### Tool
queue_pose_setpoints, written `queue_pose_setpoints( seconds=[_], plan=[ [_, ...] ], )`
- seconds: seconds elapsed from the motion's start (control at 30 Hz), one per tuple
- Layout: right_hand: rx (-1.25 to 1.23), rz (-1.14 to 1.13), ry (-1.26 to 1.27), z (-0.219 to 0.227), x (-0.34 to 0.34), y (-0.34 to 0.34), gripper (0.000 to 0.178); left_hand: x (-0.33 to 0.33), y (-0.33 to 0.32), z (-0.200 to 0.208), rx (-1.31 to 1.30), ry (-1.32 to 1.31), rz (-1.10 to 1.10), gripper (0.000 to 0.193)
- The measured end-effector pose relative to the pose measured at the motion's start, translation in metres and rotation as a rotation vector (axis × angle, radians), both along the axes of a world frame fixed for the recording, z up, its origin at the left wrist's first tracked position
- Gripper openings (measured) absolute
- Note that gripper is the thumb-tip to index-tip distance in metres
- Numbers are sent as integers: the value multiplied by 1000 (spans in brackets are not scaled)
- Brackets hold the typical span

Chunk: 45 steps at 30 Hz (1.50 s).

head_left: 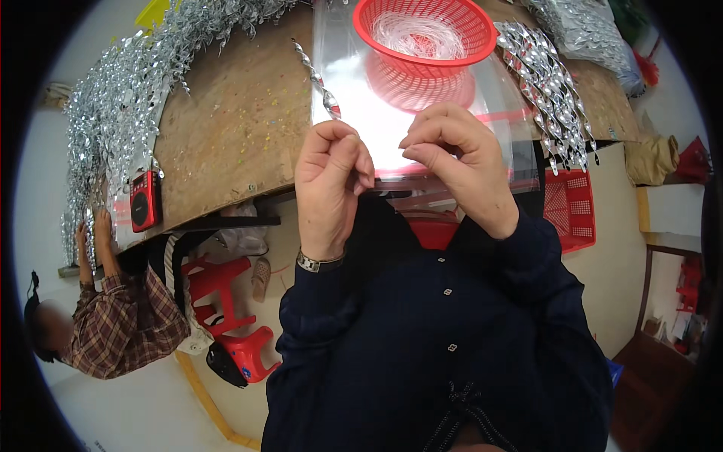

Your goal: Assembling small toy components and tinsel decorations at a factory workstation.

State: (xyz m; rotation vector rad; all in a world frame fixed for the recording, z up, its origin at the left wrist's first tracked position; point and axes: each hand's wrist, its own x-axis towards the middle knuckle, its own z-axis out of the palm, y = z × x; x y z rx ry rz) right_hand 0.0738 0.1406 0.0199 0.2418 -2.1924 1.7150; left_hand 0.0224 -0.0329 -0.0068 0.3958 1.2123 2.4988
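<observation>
Head view: my left hand [325, 177] is curled with its thumb folded against the index finger, and I cannot tell whether anything thin is caught there; my right hand [473, 162] is bent inward, thumb and index tips drawn almost together, and whether they meet or grip a thread does not show. A single silver, spiral-twisted foil strip [329, 100] lies just beyond my left fingers, on the near-left part of a glossy clear plastic sheet [489, 87] over the brown wooden table [226, 128]. Its long axis slants: one end points away and to the left, the other comes back toward me and slightly right, up to my left knuckles, where I cannot tell touching from lying behind. I judge the work on this one strip to be partway, since it lies apart from the others and I can make out no filament tied to it. A loose coil of clear filament [418, 38] sits in a round red plastic mesh basket [482, 30] ahead, with plenty left. A bunch of similar silver strips [548, 94] hangs over the edge on my right; whether those are finished, I cannot say.
</observation>
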Motion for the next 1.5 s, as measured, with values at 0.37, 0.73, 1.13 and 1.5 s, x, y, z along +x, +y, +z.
queue_pose_setpoints(
  seconds=[0.37, 0.73, 1.13, 1.5],
  plan=[
    [-313, 64, -285, -4, -3, -11, 13, 2, 3, -1, -41, -25, -54, 8],
    [-387, 141, -244, -6, -2, -16, 10, 6, 6, 4, -144, -46, -44, 9],
    [-261, 110, -231, -5, -4, -7, 7, 13, 4, 10, -237, -1, -82, 10],
    [-419, 73, -322, 0, 3, -11, 17, 19, 6, 16, -444, 139, 80, 9]
  ],
)
